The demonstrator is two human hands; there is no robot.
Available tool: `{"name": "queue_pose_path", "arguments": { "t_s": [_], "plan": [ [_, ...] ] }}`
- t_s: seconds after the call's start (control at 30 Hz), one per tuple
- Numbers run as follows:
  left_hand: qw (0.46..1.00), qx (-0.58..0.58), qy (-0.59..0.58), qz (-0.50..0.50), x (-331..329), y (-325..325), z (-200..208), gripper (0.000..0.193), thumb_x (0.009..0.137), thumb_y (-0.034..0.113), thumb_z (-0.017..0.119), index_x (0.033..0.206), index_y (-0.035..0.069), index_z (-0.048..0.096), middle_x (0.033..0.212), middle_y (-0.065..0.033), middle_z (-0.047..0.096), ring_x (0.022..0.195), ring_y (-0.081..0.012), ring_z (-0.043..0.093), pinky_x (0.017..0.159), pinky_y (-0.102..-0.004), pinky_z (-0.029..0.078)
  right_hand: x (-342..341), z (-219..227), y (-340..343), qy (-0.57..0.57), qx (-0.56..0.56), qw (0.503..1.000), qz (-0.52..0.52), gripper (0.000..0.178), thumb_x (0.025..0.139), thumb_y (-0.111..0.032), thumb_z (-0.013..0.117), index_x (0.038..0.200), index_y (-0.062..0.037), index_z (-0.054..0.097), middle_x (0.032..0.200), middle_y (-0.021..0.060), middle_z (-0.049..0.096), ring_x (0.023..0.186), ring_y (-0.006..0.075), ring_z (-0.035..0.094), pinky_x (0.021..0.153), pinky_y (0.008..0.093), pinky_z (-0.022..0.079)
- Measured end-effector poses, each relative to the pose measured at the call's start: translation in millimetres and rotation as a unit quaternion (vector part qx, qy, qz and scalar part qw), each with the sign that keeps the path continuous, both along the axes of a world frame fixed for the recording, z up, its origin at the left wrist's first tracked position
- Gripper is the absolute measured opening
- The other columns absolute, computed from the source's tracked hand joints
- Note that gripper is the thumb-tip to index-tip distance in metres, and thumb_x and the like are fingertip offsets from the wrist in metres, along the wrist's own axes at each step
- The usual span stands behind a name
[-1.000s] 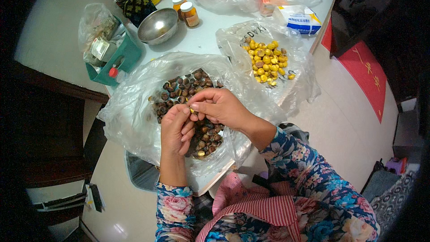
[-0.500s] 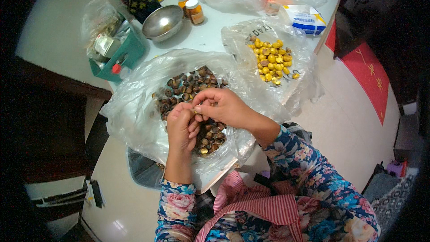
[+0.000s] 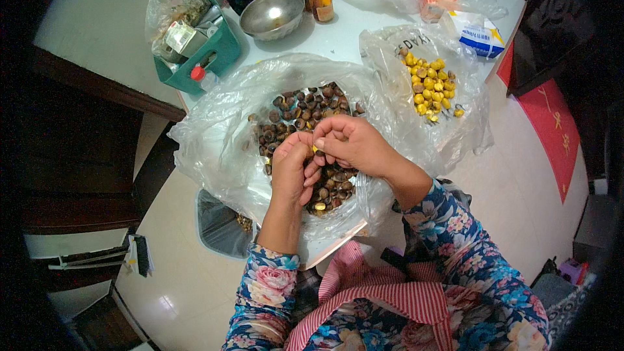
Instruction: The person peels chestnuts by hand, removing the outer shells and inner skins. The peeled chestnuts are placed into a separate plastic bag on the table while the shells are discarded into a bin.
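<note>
Over a spread clear plastic bag (image 3: pixel 214 136), my left hand (image 3: pixel 290 172) and my right hand (image 3: pixel 356 146) meet with their fingertips pinched together. Between them is a small chestnut (image 3: pixel 317 150), of which a bit of yellow shows; the fingers cover most of it. Under my hands lies a heap of brown chestnuts and shells (image 3: pixel 305 110), with one cut yellow face (image 3: pixel 319 207) at its near side. To the right, a pile of peeled yellow chestnuts (image 3: pixel 429 84) sits on another clear bag (image 3: pixel 383 42).
A steel bowl (image 3: pixel 272 16) and two white-capped jars (image 3: pixel 321 3) stand behind the bag. A green basket (image 3: pixel 198 58) of packets is at the left. A blue-and-white packet (image 3: pixel 478 34) lies at the far right. Below the table's left edge stands a lined bin (image 3: pixel 221 227).
The view has shifted, so the table sits further right and higher. My hands stay pinched together over the heap, and a bit of yellow now shows between the fingers.
</note>
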State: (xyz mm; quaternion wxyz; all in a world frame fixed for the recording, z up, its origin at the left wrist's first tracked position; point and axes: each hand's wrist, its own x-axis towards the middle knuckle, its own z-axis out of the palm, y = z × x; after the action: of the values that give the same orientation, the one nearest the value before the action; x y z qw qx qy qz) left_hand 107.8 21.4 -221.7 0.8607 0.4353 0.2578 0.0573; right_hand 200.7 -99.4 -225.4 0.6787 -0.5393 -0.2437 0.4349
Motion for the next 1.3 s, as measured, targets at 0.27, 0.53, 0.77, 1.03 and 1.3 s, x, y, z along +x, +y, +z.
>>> {"name": "queue_pose_path", "arguments": {
  "t_s": [0.27, 0.53, 0.77, 1.03, 1.3],
  "plan": [
    [0.998, -0.062, 0.002, 0.009, 0.8, -0.2, 0.7, 0.009, 0.079, 0.004, 0.044, 0.085, 0.003, 0.051, 0.065, -0.0121, 0.056, 0.039, -0.0038, 0.037, 0.032, -0.0147, 0.026, -2.7, -1.7, 2.0, -0.058, 0.007, 0.998, -0.014, 0.016, 0.085, -0.012, 0.057, 0.097, -0.0015, 0.06, 0.075, 0.0, 0.061, 0.067, 0.004, 0.055, 0.058, 0.0194, 0.044],
    [0.997, -0.064, -0.005, 0.046, 2.9, -6.9, 3.3, 0.006, 0.079, 0.003, 0.045, 0.083, 0.005, 0.05, 0.064, -0.008, 0.055, 0.04, -0.0035, 0.036, 0.032, -0.0152, 0.026, -9.0, -0.5, -0.4, -0.127, -0.005, 0.989, -0.072, 0.014, 0.084, -0.012, 0.058, 0.094, -0.002, 0.061, 0.067, -0.0049, 0.053, 0.062, 0.0023, 0.047, 0.055, 0.0187, 0.039],
    [0.996, -0.064, -0.012, 0.059, 2.7, -9.6, 5.3, 0.006, 0.081, 0.004, 0.044, 0.082, 0.005, 0.05, 0.065, -0.0062, 0.054, 0.04, -0.0042, 0.035, 0.032, -0.0158, 0.026, -14.7, 2.5, 2.3, -0.019, 0.032, 0.996, -0.08, 0.012, 0.087, -0.01, 0.053, 0.094, -0.0013, 0.056, 0.068, -0.0013, 0.054, 0.057, 0.0033, 0.047, 0.049, 0.0175, 0.037],
    [0.994, -0.068, -0.069, 0.049, 1.8, -12.4, 9.6, 0.009, 0.086, 0.015, 0.053, 0.089, 0.007, 0.05, 0.071, -0.0036, 0.054, 0.049, -0.0051, 0.04, 0.041, -0.0189, 0.032, -6.6, 1.1, 4.0, 0.129, 0.104, 0.983, -0.082, 0.013, 0.09, -0.013, 0.051, 0.099, -0.004, 0.047, 0.067, 0.001, 0.051, 0.047, 0.0022, 0.039, 0.039, 0.0164, 0.028],
    [0.999, -0.011, -0.052, 0.002, 3.4, -6.4, 7.3, 0.013, 0.085, 0.016, 0.06, 0.086, 0.007, 0.05, 0.069, -0.0012, 0.052, 0.05, -0.0044, 0.038, 0.043, -0.0184, 0.031, -7.5, -2.7, 1.2, 0.116, 0.1, 0.985, -0.079, 0.013, 0.09, -0.013, 0.052, 0.099, -0.0048, 0.047, 0.068, 0.0017, 0.051, 0.048, 0.0037, 0.04, 0.04, 0.0174, 0.03]
  ]
}}
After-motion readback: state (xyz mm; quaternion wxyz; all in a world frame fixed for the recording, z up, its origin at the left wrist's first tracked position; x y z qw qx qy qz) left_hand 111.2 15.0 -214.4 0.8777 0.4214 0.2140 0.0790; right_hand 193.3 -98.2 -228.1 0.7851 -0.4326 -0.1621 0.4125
